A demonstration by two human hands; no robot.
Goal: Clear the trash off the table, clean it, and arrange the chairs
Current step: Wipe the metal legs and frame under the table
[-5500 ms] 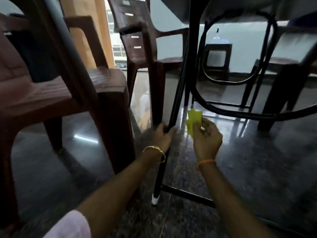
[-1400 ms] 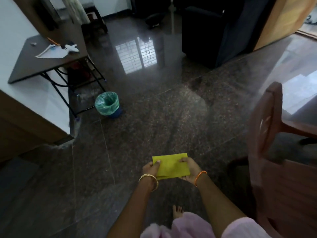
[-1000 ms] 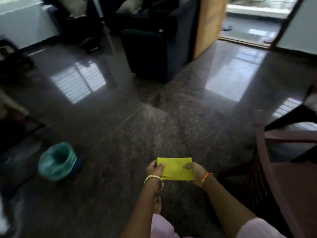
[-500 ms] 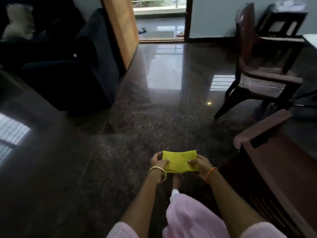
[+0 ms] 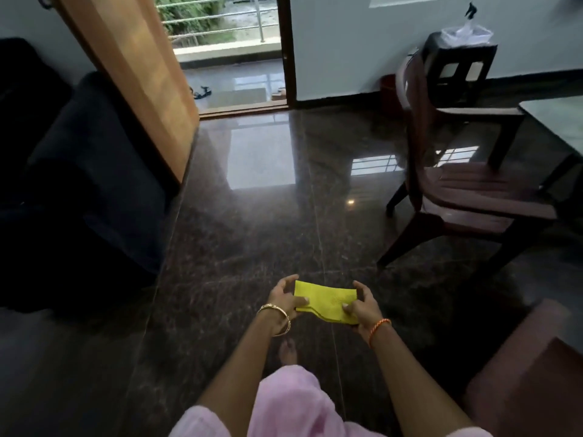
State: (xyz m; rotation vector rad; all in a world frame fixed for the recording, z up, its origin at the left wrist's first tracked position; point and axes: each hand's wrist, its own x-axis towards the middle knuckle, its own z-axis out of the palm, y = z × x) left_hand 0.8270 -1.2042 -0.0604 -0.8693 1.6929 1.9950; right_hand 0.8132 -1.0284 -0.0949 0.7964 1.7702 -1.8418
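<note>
Dark polished stone floor (image 5: 252,247) fills the frame; low at centre, the left hand (image 5: 284,299) and right hand (image 5: 359,305) pinch opposite ends of a folded yellow cloth (image 5: 325,301); a brown plastic chair (image 5: 467,184) stands at right

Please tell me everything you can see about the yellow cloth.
The cloth is bright yellow, folded into a flat rectangle with layered edges showing at its near side. It looks soft and thin. It is held roughly level above the dark floor, the left hand pinching one short end and the right hand the other.
</note>
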